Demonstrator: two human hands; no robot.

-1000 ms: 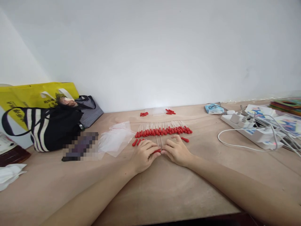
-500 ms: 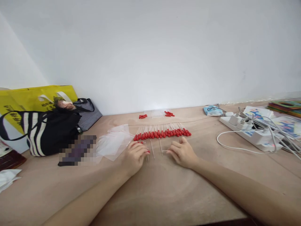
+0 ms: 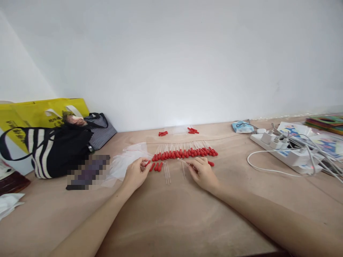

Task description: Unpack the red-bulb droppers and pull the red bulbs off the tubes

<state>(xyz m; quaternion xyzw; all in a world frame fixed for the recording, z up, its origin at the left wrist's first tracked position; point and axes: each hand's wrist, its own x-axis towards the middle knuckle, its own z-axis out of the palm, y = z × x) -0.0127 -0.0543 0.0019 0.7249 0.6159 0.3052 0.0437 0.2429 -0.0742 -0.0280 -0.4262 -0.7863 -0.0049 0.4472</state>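
Note:
My left hand (image 3: 137,173) pinches a small red rubber bulb (image 3: 147,163) between thumb and fingers, left of a few loose red bulbs (image 3: 156,166) on the table. My right hand (image 3: 202,173) grips a thin clear glass dropper tube (image 3: 182,160) that points up to the left. Another red bulb (image 3: 211,163) sticks out beyond the right knuckles; whether the hand touches it I cannot tell. Between the hands lie several clear tubes (image 3: 167,174), and a single tube (image 3: 183,170) lies nearer the right hand. Behind them runs a row of droppers (image 3: 184,153), red bulbs toward me.
Clear zip bags (image 3: 128,160) lie left, beside a pixelated dark object (image 3: 89,171) and a black striped bag (image 3: 59,150). Toward the wall are more tubes (image 3: 180,130) with red bulbs. A power strip (image 3: 284,151) with cables and a blue mask (image 3: 242,126) are right.
My left hand has moved left, uncovering the loose red bulbs. My right hand has shifted slightly left and away from me, its tube now angled upward. A tube that lay mid-table is gone from its spot.

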